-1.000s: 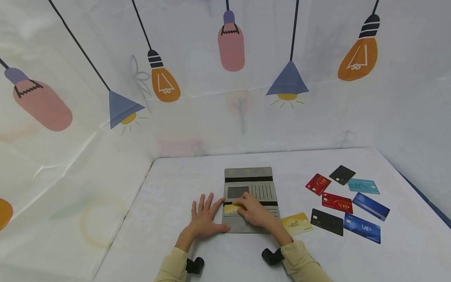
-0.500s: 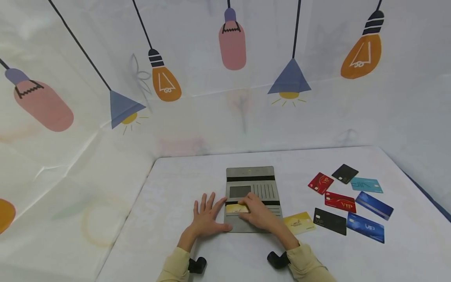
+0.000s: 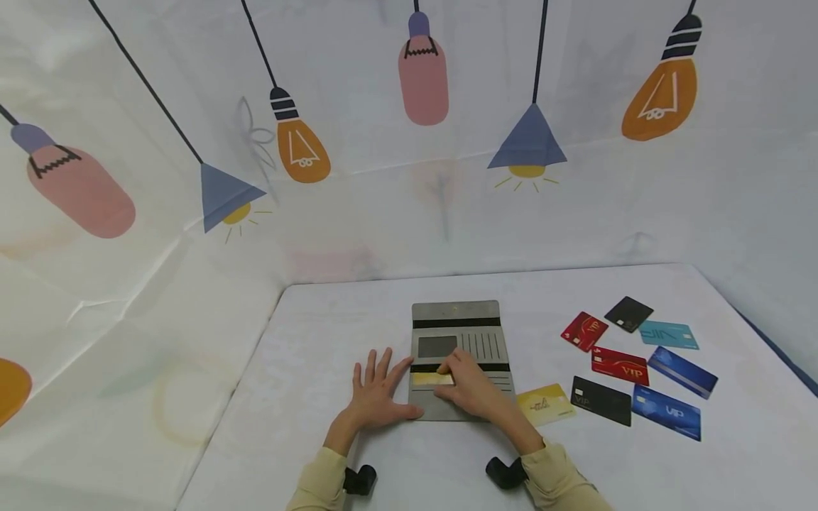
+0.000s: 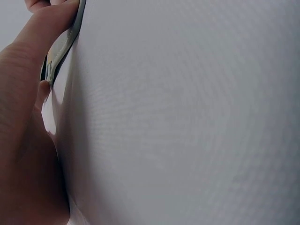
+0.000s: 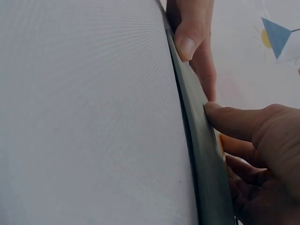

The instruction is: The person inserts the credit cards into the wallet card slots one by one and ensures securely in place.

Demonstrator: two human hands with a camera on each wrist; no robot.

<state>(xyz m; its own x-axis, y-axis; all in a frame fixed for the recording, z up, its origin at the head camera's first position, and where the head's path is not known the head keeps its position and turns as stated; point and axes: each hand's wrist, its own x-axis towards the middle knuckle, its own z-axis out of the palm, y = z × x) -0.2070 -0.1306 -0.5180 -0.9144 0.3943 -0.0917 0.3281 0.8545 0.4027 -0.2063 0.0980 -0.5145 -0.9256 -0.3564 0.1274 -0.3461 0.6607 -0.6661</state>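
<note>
A grey bifold wallet (image 3: 455, 312) with card slots and a clear window lies unfolded flat on the table. A gold card (image 3: 424, 379) sits across its lower half, its upper edge along a black band. My right hand (image 3: 471, 387) pinches the right part of this card with curled fingers, thumb below and index above. In the right wrist view its thumb (image 5: 234, 121) rests at the wallet's edge. With fingers spread, my left hand (image 3: 377, 399) rests on the table at the wallet's left side. Its thumb touches the lower left corner and its index fingertip the left edge.
A second gold card (image 3: 545, 404) lies right beside the wallet. Farther right are more cards, among them a black VIP card (image 3: 601, 401), a blue VIP card (image 3: 667, 411), a red VIP card (image 3: 620, 365) and a light-blue card (image 3: 668, 334). A patterned sheet (image 3: 383, 213) hangs behind.
The right hand has shifted slightly right along the gold card, showing more of its length. The card's visible strip is narrower, lower in the slot. The left hand stays in place.
</note>
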